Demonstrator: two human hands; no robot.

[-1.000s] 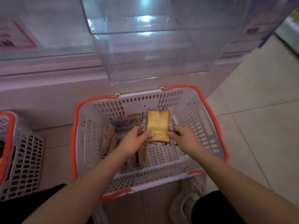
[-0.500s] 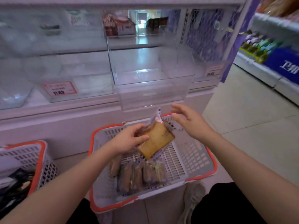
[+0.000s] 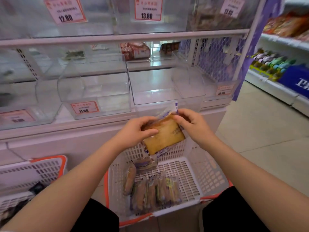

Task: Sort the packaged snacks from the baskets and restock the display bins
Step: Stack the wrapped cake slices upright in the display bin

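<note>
I am gripping the snack packet with both hands: my left hand is curling round its left edge, my right hand pinching its top corner. It is hanging above the basket holding more packets, just below the clear bin. A second basket is sitting left.

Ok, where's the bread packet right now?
Centre of the head view: the bread packet is held by left hand and right hand, above the basket.
</note>
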